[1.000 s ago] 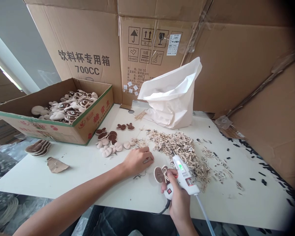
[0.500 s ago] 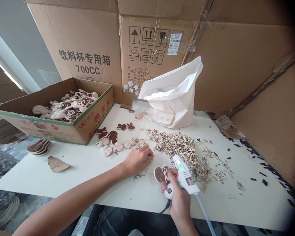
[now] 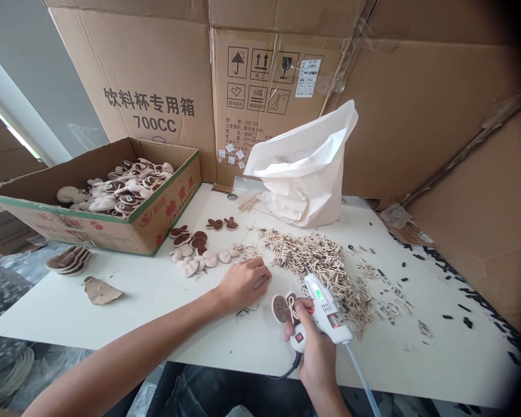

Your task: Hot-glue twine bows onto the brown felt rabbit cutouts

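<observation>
My right hand (image 3: 315,341) is wrapped round a white glue gun (image 3: 325,304) with a green display, whose nozzle points at the heap of small cream cord bows (image 3: 312,255). Between the same hand's thumb and fingers is a brown plush piece (image 3: 282,308) with a cream bow on it. My left hand (image 3: 245,282) rests on the white table just left of the heap, fingers curled down and pressed together; whatever is at its fingertips is too small to name. Brown and cream plush pieces (image 3: 200,240) lie beyond my left hand.
A cardboard box (image 3: 169,200) of plush pieces stands at the back left. Stacked brown pieces (image 3: 68,259) and a torn cardboard scrap (image 3: 103,290) lie on the left. A white bag (image 3: 304,174) stands behind the heap. Black bits (image 3: 468,322) are scattered right. Large cardboard walls (image 3: 278,87) enclose the back.
The fingers of my left hand have shifted slightly and curled a little more at the table. My right hand, the glue gun and the plush piece stay almost where they were.
</observation>
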Demonstrator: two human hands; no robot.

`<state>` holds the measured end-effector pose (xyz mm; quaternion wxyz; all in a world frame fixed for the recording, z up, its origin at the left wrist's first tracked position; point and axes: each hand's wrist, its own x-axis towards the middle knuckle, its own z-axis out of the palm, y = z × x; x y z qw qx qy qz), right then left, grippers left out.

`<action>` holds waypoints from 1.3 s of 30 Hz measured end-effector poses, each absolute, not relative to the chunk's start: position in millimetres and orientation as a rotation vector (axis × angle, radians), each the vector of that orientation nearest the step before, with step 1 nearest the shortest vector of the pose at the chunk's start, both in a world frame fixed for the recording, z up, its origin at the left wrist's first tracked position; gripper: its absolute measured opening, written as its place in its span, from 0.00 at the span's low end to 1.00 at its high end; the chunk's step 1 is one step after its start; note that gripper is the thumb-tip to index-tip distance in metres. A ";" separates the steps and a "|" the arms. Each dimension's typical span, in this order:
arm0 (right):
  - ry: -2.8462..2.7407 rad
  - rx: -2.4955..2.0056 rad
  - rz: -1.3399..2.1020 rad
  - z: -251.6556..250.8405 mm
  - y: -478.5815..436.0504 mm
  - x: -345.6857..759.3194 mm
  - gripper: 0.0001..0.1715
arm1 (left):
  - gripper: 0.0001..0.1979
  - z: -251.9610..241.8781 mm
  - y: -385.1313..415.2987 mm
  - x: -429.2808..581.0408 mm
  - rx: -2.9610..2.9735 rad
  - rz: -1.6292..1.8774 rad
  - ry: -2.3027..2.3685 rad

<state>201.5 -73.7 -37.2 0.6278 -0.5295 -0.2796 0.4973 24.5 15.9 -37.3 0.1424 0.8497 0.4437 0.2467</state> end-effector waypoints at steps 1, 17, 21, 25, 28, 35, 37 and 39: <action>-0.644 -1.215 1.136 -36.5 -73.9 201.4 0.23 | 0.09 -37.6 16.3 24.3 2.446 0.720 1.273; -0.640 -1.229 1.117 -34.5 -74.6 200.8 0.23 | 0.10 -20.2 14.6 24.7 1.830 0.888 1.033; -0.587 -1.221 1.056 -35.9 -74.0 200.5 0.22 | 0.15 -19.5 15.0 24.2 1.529 0.876 0.846; -0.565 -1.217 1.048 -34.1 -73.6 199.5 0.21 | 0.15 -19.2 13.6 23.0 1.405 0.909 0.730; -0.570 -1.217 1.043 -32.9 -73.8 199.0 0.20 | 0.14 -15.4 12.4 20.5 1.423 0.946 0.676; -0.577 -1.244 1.032 -34.5 -73.5 198.9 0.22 | 0.14 -4.5 6.3 19.7 1.553 0.852 0.567; -0.569 -1.245 1.026 -34.9 -73.2 198.9 0.22 | 0.14 -3.3 3.1 21.7 1.546 0.823 0.544; -0.561 -1.239 1.029 -34.7 -73.1 198.9 0.22 | 0.13 -2.7 0.3 23.7 1.549 0.810 0.539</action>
